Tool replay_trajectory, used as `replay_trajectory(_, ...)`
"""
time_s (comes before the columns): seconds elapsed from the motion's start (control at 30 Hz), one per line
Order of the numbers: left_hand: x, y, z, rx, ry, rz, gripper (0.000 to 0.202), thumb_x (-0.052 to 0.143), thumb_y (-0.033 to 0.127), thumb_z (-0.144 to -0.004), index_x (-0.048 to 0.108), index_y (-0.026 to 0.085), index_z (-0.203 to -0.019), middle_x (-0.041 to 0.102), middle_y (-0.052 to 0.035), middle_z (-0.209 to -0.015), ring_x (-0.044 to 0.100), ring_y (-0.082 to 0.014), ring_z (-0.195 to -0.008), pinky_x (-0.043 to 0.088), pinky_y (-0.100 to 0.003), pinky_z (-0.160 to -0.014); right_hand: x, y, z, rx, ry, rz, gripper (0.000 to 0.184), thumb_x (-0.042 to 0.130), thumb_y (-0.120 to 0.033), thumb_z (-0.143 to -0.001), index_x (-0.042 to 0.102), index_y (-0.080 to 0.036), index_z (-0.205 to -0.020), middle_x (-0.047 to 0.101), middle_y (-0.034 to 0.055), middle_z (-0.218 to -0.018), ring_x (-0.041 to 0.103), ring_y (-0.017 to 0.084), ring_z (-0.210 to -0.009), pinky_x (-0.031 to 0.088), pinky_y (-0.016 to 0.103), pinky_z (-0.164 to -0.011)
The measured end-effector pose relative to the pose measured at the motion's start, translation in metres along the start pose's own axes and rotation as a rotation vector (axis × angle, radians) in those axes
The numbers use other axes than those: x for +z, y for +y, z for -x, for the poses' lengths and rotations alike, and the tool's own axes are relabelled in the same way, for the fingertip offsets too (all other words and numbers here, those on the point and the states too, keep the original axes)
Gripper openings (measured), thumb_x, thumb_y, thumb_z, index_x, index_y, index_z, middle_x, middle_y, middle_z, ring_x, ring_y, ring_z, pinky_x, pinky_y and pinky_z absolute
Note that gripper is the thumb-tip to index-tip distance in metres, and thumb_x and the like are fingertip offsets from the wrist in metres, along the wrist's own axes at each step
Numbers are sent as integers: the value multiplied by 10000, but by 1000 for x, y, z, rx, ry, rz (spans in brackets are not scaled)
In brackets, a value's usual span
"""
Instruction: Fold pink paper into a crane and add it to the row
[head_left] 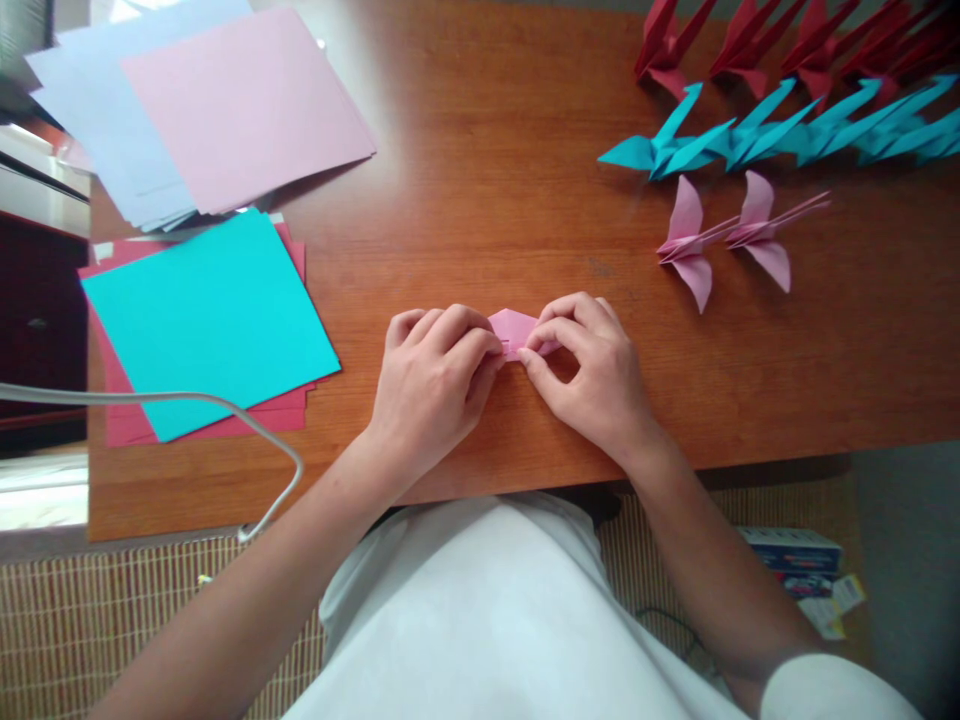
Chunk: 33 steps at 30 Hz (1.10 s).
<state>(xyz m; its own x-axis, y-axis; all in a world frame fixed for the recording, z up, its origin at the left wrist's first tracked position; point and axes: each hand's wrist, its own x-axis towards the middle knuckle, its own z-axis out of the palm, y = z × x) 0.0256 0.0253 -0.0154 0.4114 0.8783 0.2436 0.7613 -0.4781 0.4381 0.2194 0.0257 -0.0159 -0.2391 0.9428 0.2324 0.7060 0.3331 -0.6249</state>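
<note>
Between my two hands, near the front edge of the table, is a small folded piece of pink origami paper. My left hand grips its left side, fingers bent and thumb pressed in at the lower edge. On the other side my right hand pinches the paper's lower right edge between thumb and index finger. The fingers cover both ends of the paper, so its full shape is hidden. Two finished pink paper cranes lie to the right, beyond my right hand.
Turquoise cranes and red cranes stand in rows at the back right. At left lie a turquoise sheet over red sheets, and pink sheets over pale blue ones. A white cable crosses the table's left front.
</note>
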Motion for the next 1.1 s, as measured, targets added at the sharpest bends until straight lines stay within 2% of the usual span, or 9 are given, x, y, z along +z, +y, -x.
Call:
replay_trajectory(0.17, 1, 0, 0, -25, 8, 6, 101, 554, 238, -986, 647, 236, -948, 712, -47, -1139, 647, -214, -976, 400, -427, -919, 2, -1, 0, 12, 11, 17, 127, 665, -151, -869, 613, -236, -790, 632, 70, -972, 601, 258, -950, 512, 434, -870)
replay_trajectory(0.57, 2, 0, -2, -19, 10, -6, 133, 525, 232, -996, 649, 223, -952, 712, -62, -1128, 653, -217, -992, 412, -417, -932, 6, -1, 2, 7, -2, 69, 115, 606, -167, -919, 588, -221, -818, 626, 88, -991, 563, 257, -943, 476, 419, -862)
replay_trajectory(1.1, 3, 1, -2, -10, 37, -50, 140, 534, 237, -999, 660, 211, -942, 717, -57, -1107, 650, -213, -967, 433, -397, -929, 9, -3, 1, 11, 20, 120, 121, 591, -143, -895, 559, -221, -808, 620, 94, -980, 555, 260, -942, 477, 406, -852)
